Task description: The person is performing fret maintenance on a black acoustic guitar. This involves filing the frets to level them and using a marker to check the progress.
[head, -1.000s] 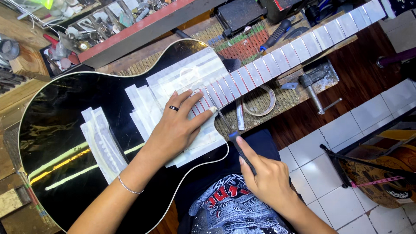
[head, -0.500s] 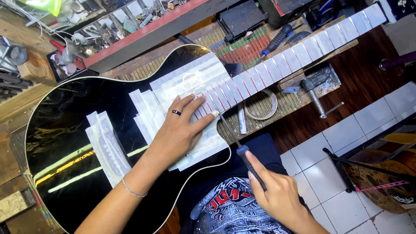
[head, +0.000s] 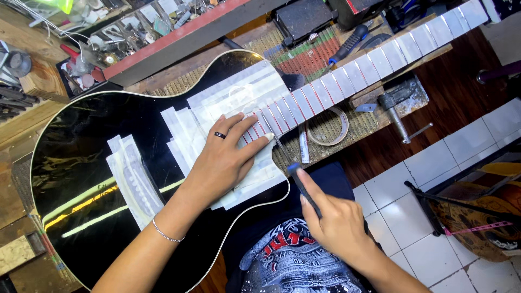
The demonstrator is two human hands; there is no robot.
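setting: cluttered workshop, wooden workbench (head: 32,122) over a white tiled floor (head: 434,217), seen from above.
guitar: black acoustic guitar (head: 97,163) flat on the bench, body to the left, neck running up to the top right. White masking tape (head: 239,97) covers the top around the sound hole area; another taped patch (head: 133,179) sits lower left on the body.
fretboard: taped fretboard (head: 347,76) with tape between frets, so only thin fret lines show.
left hand: left hand (head: 225,157) flat, palm down on the taped top at the body end of the fretboard, fingers spread and pressing on the upper frets; dark ring on one finger, thin bracelet at the wrist. It grips nothing.
right hand: right hand (head: 336,222) closed round the dark handle of a thin file (head: 282,149), index finger stretched along the handle. Tool's tip lies across the frets just beside the left fingertips.
near the neck: roll of tape (head: 328,127) on the woven mat (head: 320,51) under the neck; small hammer (head: 396,111) to its right; blue-handled tool (head: 350,40) above the neck.
far edge: red-edged shelf (head: 179,35) with a tray of small tools (head: 81,59) behind it.
right edge: part of another guitar body (head: 483,217) on the floor.
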